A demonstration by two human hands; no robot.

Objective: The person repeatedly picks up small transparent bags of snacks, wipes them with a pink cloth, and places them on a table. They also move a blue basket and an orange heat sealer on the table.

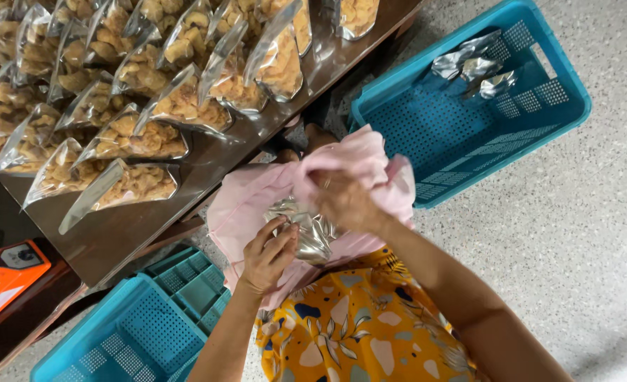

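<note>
A steel table [207, 166] runs across the upper left, above a pale speckled floor [575, 212]. On the table lie rows of clear bags [122, 138] filled with fried snacks, too many and too overlapped to count surely. Two teal crates show: one [427, 120] at upper right on the floor, holding three crumpled silver bags [478, 68], and one [136, 332] at lower left. An orange device [2, 272] sits at the left edge.

The person holds a pink cloth [243, 205] in the lap, over a yellow patterned dress. In it lies a bunch of silver pouches [310, 230]. The left hand [267, 255] has its fingers closed on the pouches; the right hand [342, 201] grips the cloth's upper fold.
</note>
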